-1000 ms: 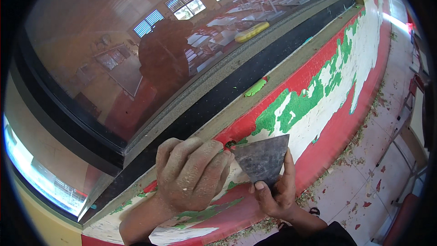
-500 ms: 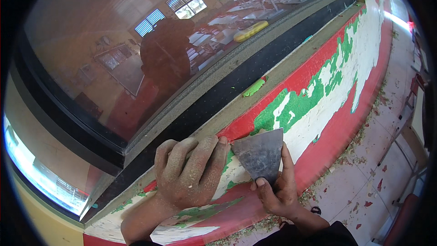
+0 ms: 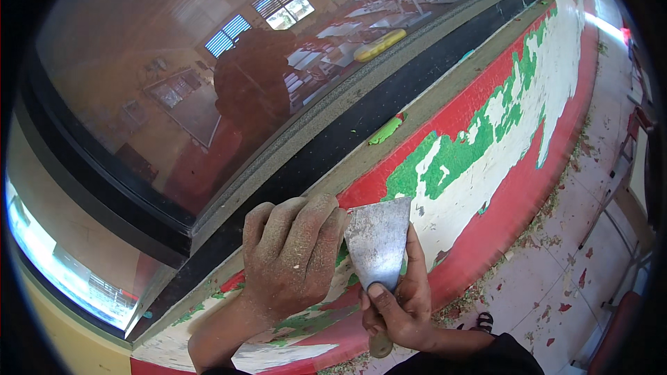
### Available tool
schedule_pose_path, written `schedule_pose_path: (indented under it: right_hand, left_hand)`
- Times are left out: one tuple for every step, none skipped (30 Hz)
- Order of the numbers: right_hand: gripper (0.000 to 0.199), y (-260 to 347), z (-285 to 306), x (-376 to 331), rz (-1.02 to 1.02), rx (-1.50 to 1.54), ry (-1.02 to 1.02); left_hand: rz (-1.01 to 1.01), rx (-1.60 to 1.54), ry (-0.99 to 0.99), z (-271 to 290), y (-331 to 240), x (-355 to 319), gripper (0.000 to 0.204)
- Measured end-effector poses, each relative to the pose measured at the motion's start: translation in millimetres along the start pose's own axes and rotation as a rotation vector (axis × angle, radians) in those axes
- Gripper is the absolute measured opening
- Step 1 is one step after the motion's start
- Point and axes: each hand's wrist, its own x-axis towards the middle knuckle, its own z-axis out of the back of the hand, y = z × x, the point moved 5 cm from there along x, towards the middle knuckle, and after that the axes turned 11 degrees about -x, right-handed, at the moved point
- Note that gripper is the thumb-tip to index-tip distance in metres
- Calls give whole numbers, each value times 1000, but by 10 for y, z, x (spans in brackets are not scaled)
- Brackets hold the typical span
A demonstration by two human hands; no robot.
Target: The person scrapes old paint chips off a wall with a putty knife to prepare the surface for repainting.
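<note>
My right hand (image 3: 401,316) grips a scraper (image 3: 379,239), its thumb on the lower blade. The wide grey metal blade points upward, its top edge close to the red paint on the wall (image 3: 472,198). The end of the handle shows below my fingers. My left hand (image 3: 290,264), coated with pale dust, is closed at the wall's top edge, left of the blade. Its fingers are bent and pressed together; whatever they hold, if anything, is hidden. Around both hands the wall has peeling red, green and white paint.
A green paint flake (image 3: 384,132) lies on the sill beneath a dark-framed window (image 3: 160,132). Farther along sits a yellow object (image 3: 380,46). Paint chips litter the tiled floor (image 3: 535,298) at the wall's foot. Chairs or desks (image 3: 636,173) stand at right.
The scraper and my right hand have shifted left and slightly down. The blade has tilted and now catches the light, and the handle end shows. My left hand has moved slightly.
</note>
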Motion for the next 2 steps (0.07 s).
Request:
schedule_pose_path:
  right_hand:
    - [79, -9, -18, 3, 23, 18, -8]
    - [79, -8, -29, 6, 46, 37, -16]
  left_hand:
    - [4, -8, 7, 5, 1, -1, 18]
    - [7, -16, 14, 10, 1, -3, 19]
